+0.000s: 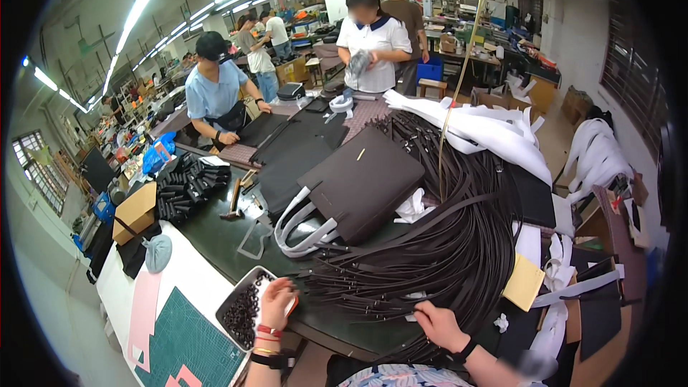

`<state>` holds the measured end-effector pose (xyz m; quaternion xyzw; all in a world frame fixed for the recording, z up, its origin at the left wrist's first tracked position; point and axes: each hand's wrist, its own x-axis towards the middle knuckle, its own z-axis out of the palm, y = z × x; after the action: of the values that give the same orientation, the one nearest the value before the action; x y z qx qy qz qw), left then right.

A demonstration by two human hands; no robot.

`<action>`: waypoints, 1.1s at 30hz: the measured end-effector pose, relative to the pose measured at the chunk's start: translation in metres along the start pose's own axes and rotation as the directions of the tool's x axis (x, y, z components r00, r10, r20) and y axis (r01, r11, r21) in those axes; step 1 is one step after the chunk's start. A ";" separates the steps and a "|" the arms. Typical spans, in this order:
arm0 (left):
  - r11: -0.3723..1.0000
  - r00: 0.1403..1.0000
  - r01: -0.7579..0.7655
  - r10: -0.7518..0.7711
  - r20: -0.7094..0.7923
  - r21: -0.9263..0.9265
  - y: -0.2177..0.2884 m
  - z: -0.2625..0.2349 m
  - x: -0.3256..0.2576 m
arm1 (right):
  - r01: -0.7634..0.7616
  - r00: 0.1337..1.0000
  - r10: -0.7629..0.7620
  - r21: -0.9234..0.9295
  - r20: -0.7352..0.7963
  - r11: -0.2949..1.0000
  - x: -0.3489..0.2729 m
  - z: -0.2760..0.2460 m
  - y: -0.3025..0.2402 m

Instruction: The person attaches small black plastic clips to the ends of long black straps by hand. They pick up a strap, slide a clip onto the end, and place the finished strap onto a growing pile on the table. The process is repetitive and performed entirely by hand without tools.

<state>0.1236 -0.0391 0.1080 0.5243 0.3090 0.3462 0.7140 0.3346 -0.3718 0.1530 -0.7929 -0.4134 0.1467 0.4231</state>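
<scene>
My left hand [276, 304] is over the right side of a white tray [228, 304] of small black pieces [244, 314]. Its fingers are blurred, so what they hold, if anything, does not show; a bit of orange shows beside them. To the right, my right hand [440, 325] is closed, its fingertips pinched at the end of a thin black strap. Under and beyond it spreads a large heap of long black straps [459, 258], with small metal fittings near their ends. A dark brown handbag [362, 179] with wrapped pale handles [290, 233] lies behind the heap.
Left of the tray are a green cutting mat [190, 340] and pink strips [144, 308]. Black rolled pieces [188, 185] are piled at the far left. A yellow pad [524, 282] and white wrapping [473, 125] sit to the right. Two people work across the table.
</scene>
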 end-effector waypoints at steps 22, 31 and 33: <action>0.841 0.804 0.475 -0.294 0.516 -0.260 -0.036 0.162 -0.069 | 0.006 0.997 0.000 0.082 -0.082 0.997 0.027 0.012 -0.017; 0.815 0.857 0.427 -0.226 0.464 -0.393 -0.041 0.168 -0.076 | -0.142 0.989 0.124 0.258 0.083 0.956 0.025 0.007 -0.015; 0.774 0.852 0.464 -0.257 0.456 -0.430 -0.039 0.171 -0.079 | -0.166 0.985 0.145 0.264 0.097 0.950 0.025 0.007 -0.011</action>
<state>0.2232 -0.2033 0.1210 0.2937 0.1578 0.1651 0.9282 0.3400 -0.3451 0.1609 -0.7514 -0.3417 0.2651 0.4983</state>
